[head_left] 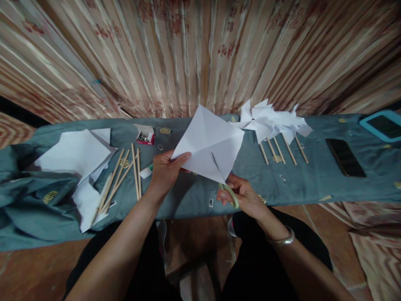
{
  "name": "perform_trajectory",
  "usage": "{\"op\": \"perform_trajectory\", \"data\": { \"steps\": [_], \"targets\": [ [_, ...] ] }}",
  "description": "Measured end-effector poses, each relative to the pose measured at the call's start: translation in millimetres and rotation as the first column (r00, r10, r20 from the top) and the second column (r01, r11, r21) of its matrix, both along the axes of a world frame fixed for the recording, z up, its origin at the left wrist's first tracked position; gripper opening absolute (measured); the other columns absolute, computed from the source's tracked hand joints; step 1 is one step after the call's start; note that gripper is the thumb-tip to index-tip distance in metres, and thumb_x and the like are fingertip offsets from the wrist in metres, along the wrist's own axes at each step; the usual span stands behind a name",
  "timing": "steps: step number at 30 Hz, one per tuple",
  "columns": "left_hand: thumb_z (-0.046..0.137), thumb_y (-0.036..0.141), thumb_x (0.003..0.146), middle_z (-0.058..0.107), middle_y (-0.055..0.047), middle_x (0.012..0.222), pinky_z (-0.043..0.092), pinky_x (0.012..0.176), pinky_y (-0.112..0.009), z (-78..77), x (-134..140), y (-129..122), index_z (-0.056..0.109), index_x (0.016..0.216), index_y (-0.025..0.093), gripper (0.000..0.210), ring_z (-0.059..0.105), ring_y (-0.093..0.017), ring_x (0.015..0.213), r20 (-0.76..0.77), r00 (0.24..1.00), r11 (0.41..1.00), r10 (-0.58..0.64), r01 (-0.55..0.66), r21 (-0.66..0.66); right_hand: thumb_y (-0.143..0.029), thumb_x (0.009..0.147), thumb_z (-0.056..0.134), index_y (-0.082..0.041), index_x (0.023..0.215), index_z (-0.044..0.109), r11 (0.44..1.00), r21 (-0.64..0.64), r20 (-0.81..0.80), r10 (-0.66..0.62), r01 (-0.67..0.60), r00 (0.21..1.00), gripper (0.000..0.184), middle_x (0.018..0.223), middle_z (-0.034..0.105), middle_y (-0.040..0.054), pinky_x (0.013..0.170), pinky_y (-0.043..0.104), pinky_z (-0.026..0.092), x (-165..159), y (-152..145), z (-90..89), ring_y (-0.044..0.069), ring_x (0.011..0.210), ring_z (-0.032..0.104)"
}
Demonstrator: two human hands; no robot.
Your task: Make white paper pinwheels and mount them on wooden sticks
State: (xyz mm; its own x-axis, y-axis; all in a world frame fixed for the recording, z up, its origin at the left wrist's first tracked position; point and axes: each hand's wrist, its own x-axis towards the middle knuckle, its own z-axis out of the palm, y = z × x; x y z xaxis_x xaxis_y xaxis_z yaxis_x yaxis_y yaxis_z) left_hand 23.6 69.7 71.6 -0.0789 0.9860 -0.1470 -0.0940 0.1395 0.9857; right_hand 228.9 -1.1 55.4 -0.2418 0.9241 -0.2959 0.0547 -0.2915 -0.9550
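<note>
Left hand (166,169): gripping the left corner of a square white paper sheet (206,129), smooth with fold creases, held above the grey-green cloth (307,182). Right hand (241,194): closed around the pale green handles of the scissors (233,198); blade at the sheet's near corner. Left side: loose paper stack (78,150), round wooden sticks (135,171), partly crossed, and open red box (145,137) containing small metal pieces. Right side: overlapping white pinwheels (261,119) with pointed vanes; flat black phone (345,158); blue-framed device (385,125). Behind: 1 pleated, patterned curtain (200,62). Sheet hides part of the cloth.
</note>
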Motion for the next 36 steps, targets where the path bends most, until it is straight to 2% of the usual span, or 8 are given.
{"op": "perform_trajectory", "data": {
  "steps": [3, 11, 18, 25, 28, 32, 36],
  "targets": [
    [0.079, 0.034, 0.063, 0.070, -0.002, 0.068, 0.053, 0.047, -0.027, -0.5, -1, 0, 0.075, 0.075, 0.015, 0.023, 0.061, -0.016, 0.058, 0.008, 1.000, 1.000, -0.001, 0.001, 0.011, -0.050, 0.062, 0.083, -0.018, 0.093, 0.065, 1.000, -0.018, -0.009, -0.005, 0.005, 1.000, 0.048, 0.060, 0.062, -0.0028, 0.046, 0.022, 0.043, -1, 0, 1.3, 0.010, 0.049, 0.052],
    [0.079, 0.034, 0.063, 0.071, -0.003, 0.069, 0.052, 0.047, -0.024, 2.3, -1, -1, 0.076, 0.076, 0.016, 0.023, 0.061, -0.015, 0.058, -0.002, 1.000, 1.000, 0.013, -0.013, -0.010, -0.048, 0.058, 0.085, -0.018, 0.102, 0.065, 0.997, -0.067, -0.031, -0.036, 0.033, 0.999, 0.057, 0.057, 0.064, -0.0042, 0.044, 0.021, 0.041, -1, 1, 2.3, 0.009, 0.045, 0.051],
    [0.079, 0.033, 0.064, 0.070, -0.002, 0.069, 0.052, 0.047, -0.024, -0.1, -1, -1, 0.076, 0.075, 0.017, 0.020, 0.061, -0.015, 0.058, 0.007, 1.000, 1.000, 0.012, -0.012, 0.002, -0.046, 0.054, 0.087, -0.018, 0.099, 0.065, 0.992, -0.111, -0.059, -0.062, 0.056, 0.996, 0.057, 0.055, 0.063, -0.0055, 0.042, 0.020, 0.042, -3, 2, 4.2, 0.009, 0.044, 0.053],
    [0.079, 0.034, 0.064, 0.071, -0.002, 0.070, 0.052, 0.046, -0.025, -2.5, -1, 0, 0.075, 0.076, 0.017, 0.022, 0.062, -0.016, 0.059, 0.003, 1.000, 1.000, 0.017, -0.017, 0.010, -0.045, 0.053, 0.087, -0.018, 0.102, 0.066, 0.988, -0.128, -0.054, -0.089, 0.081, 0.995, 0.060, 0.053, 0.061, -0.0062, 0.041, 0.021, 0.041, -3, 2, 1.4, 0.008, 0.041, 0.048],
    [0.079, 0.036, 0.064, 0.070, -0.002, 0.068, 0.052, 0.045, -0.025, -3.8, -1, 1, 0.075, 0.074, 0.016, 0.022, 0.061, -0.015, 0.057, -0.004, 1.000, 1.000, 0.013, -0.013, 0.024, -0.047, 0.057, 0.086, -0.018, 0.108, 0.064, 0.994, -0.100, -0.048, -0.047, 0.042, 0.998, 0.062, 0.056, 0.062, -0.0054, 0.044, 0.021, 0.042, -2, 1, -1.2, 0.009, 0.044, 0.049],
    [0.079, 0.037, 0.063, 0.071, -0.002, 0.069, 0.052, 0.045, -0.025, -2.2, -5, 4, 0.074, 0.074, 0.016, 0.024, 0.063, -0.016, 0.059, -0.021, 0.999, 0.998, 0.037, -0.036, 0.046, -0.053, 0.066, 0.079, -0.017, 0.112, 0.062, 0.996, -0.044, -0.048, 0.074, -0.076, 0.996, 0.060, 0.066, 0.064, -0.0021, 0.050, 0.021, 0.045, 4, 0, -3.7, 0.011, 0.055, 0.056],
    [0.080, 0.040, 0.061, 0.073, -0.003, 0.074, 0.055, 0.049, -0.027, 1.7, -18, 12, 0.074, 0.077, 0.017, 0.028, 0.065, -0.018, 0.063, -0.045, 0.991, 0.990, 0.124, -0.120, 0.077, -0.050, 0.070, 0.078, -0.015, 0.106, 0.065, 0.976, -0.084, -0.040, 0.198, -0.201, 0.979, 0.052, 0.071, 0.064, -0.0008, 0.053, 0.020, 0.044, 22, -1, -0.9, 0.009, 0.058, 0.054]
  ]
}}
